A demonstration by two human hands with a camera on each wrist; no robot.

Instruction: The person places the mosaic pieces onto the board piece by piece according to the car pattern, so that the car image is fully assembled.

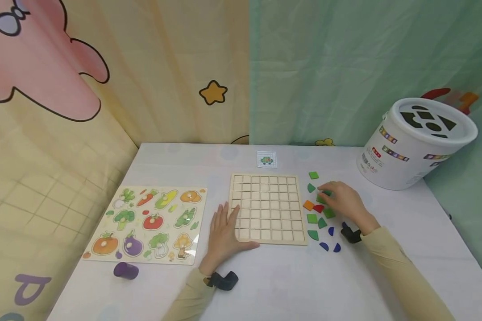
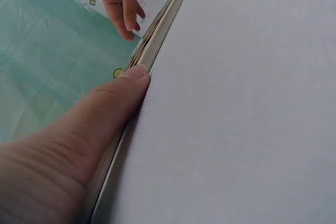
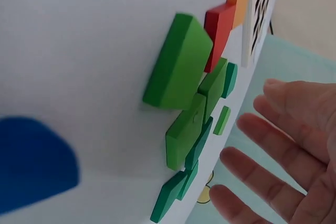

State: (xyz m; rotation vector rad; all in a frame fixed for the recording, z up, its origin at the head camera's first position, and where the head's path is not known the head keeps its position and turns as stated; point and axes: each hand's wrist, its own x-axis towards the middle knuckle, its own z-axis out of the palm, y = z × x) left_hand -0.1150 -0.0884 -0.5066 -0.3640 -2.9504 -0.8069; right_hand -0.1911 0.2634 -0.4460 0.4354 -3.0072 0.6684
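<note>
A pale wooden grid board (image 1: 268,209) lies flat on the table, its squares bare. My left hand (image 1: 225,232) rests against its lower left corner with fingers spread; in the left wrist view the thumb (image 2: 113,100) touches the board's side edge. Over the small coloured pieces right of the board is my right hand (image 1: 345,203), and the right wrist view shows its fingers (image 3: 278,140) loosely extended with nothing between them. Below it lie green square blocks (image 3: 178,66), dark green wedges, a red piece (image 3: 218,32), an orange square (image 1: 309,205) and blue half-rounds (image 1: 324,246).
A small picture card (image 1: 267,159) lies behind the board. On the left is a vegetable puzzle board (image 1: 144,225), with a purple cylinder (image 1: 126,270) in front of it. A white bucket (image 1: 409,147) with shaped holes in its lid stands at the back right.
</note>
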